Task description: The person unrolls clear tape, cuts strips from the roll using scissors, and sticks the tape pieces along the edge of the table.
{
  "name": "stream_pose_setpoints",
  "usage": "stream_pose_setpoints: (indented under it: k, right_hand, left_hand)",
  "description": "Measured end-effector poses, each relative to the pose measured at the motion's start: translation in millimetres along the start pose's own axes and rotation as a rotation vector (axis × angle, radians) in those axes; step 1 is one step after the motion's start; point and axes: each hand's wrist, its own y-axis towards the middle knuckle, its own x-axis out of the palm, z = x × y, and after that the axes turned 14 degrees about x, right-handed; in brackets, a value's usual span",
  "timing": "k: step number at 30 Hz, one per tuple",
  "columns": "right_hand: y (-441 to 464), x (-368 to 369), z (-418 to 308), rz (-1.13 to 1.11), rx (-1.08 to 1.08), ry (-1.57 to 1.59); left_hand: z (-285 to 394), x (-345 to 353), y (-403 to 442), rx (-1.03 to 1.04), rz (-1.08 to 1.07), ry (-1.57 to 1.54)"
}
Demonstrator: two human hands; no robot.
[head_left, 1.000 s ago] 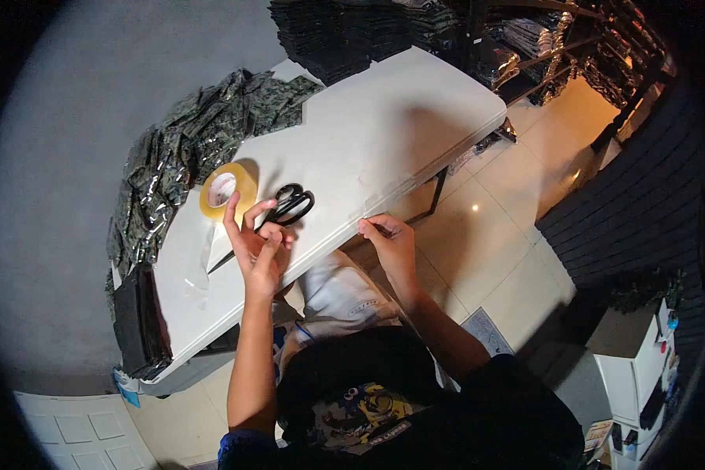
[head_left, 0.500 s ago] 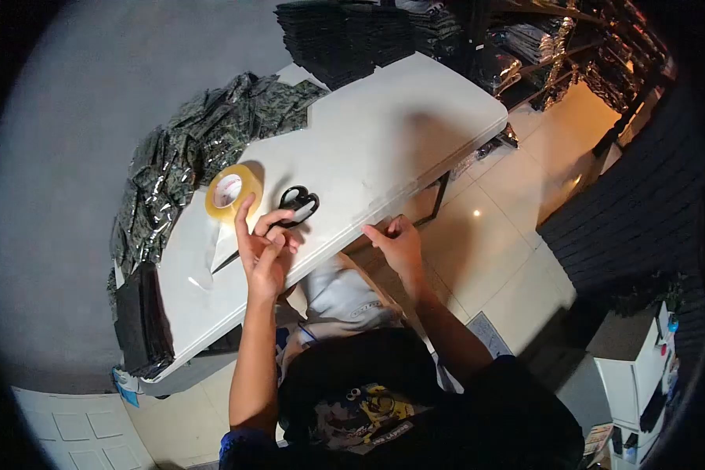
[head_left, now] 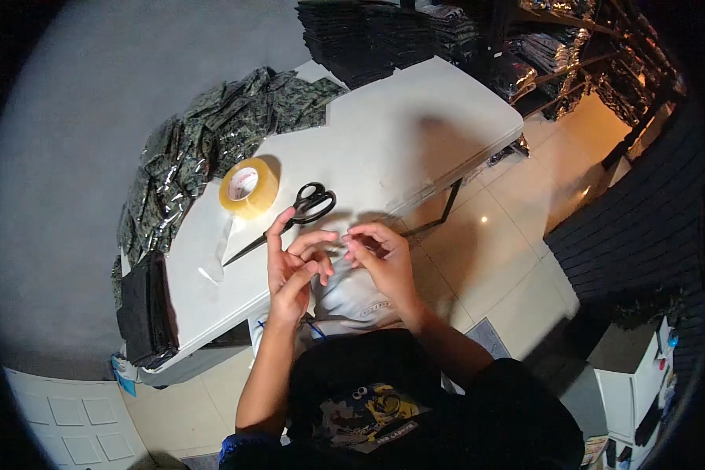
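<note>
My left hand (head_left: 296, 268) hovers over the front edge of the white table (head_left: 376, 117), its index finger stretched out and the other fingers loosely bent apart; nothing shows in it. Facing it, my right hand (head_left: 382, 257) has thumb and fingers drawn together. Anything between those fingertips is too small to make out. Black-handled scissors (head_left: 315, 204) lie on the table just behind my left hand, blades pointing left. A roll of clear yellowish tape (head_left: 249, 188) rests beyond them, with a transparent loose end (head_left: 211, 270) to its lower left.
Camouflage-patterned garments in shiny plastic (head_left: 204, 141) are heaped along the table's far side. Black folded stacks stand at the left end (head_left: 145, 309) and the back (head_left: 360, 39). Loaded shelves (head_left: 556, 55) are at upper right, a white cabinet (head_left: 623, 384) at lower right.
My right hand has left the table edge and moved left, close to my left hand. My left hand has shifted slightly right, so more of the scissors shows. The camera view has shifted a little.
</note>
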Motion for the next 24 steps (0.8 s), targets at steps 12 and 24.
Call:
stream_pose_setpoints:
  k: [12, 24]
  right_hand:
    - [-4.7, -10.4, 40.0, 0.152, -0.067, -0.003]
    - [6.2, -29.6, 50.3, 0.225, 0.082, -0.025]
  left_hand:
    - [-15.7, -4.9, -0.2, 0.401, -0.158, 0.900]
    - [-9.6, -20.9, 12.2, 0.139, 0.043, 0.506]
